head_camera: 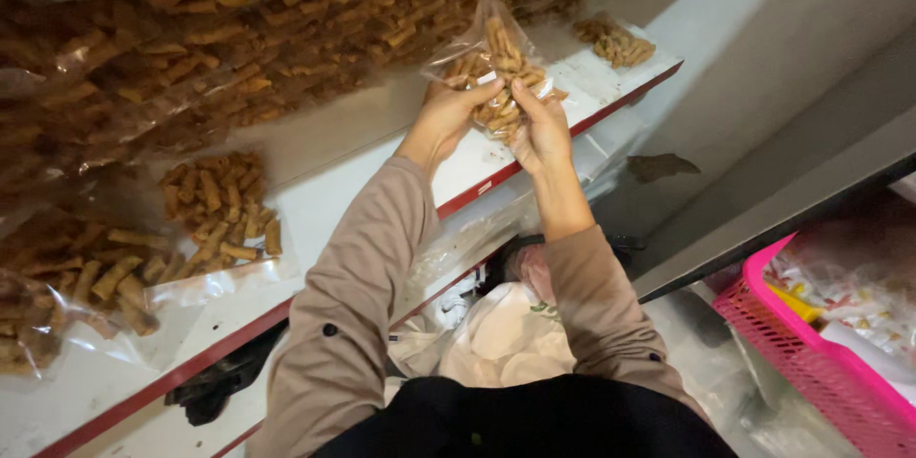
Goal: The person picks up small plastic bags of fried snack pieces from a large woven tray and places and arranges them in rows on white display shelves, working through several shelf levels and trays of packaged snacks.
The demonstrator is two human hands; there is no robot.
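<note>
Beige sleeves nearest; both hands grip snack bag above white shelf.

The clear, glossy plastic bag of golden-brown snack sticks, far in the scene, crinkles and catches the light; the sticks inside look dry, rough and matt. The left hand and right hand grip it, their sleeves a soft matt beige cloth. The white shelf board with a red edge looks smooth and faintly shiny, perhaps laminated. To the left, the heap of shiny transparent bags of sticks gleams. At the near right, the pink plastic mesh basket has a slight sheen.
</note>
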